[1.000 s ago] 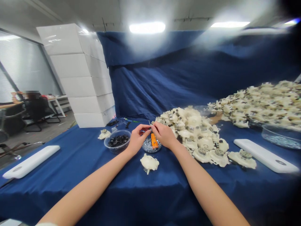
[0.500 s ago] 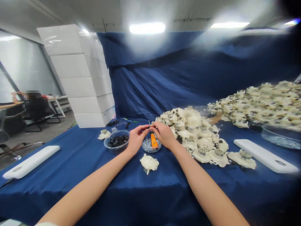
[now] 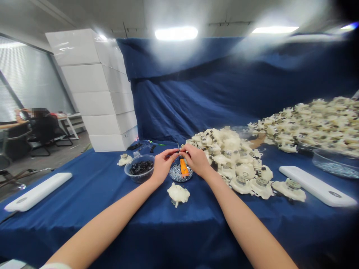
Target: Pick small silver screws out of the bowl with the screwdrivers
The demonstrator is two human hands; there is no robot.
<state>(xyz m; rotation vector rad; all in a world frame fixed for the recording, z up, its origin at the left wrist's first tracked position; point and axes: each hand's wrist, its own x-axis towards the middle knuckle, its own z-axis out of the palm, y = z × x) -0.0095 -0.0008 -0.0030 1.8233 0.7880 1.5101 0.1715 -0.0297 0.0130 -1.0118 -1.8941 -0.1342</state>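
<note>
2 bare hands meet at centre frame over a blue-draped bench (image 3: 179, 233), the left hand (image 3: 163, 169) and right hand (image 3: 197, 161) together, their fingertips closed on a small piece (image 3: 177, 152) too tiny to make out. Directly below the grip sits a round dish (image 3: 175, 179) of grey-blue granules (image 3: 175, 172). An orange-handled tool (image 3: 183, 167) lies in it, its long axis running from under the right hand's fingers down toward the wearer, tilted slightly right; the right hand is the nearer to it. A clear bowl (image 3: 131, 177) of dark pieces (image 3: 139, 168) stands just left of the left hand. A cream plastic housing (image 3: 178, 193) lies on the cloth below the dish, a heap of similar housings (image 3: 227, 157) rises just right of the right hand, and a larger heap (image 3: 311, 119) fills the right of the frame. White boxes (image 3: 98, 89) stack at upper left, beyond them a seated person (image 3: 42, 125).
</note>
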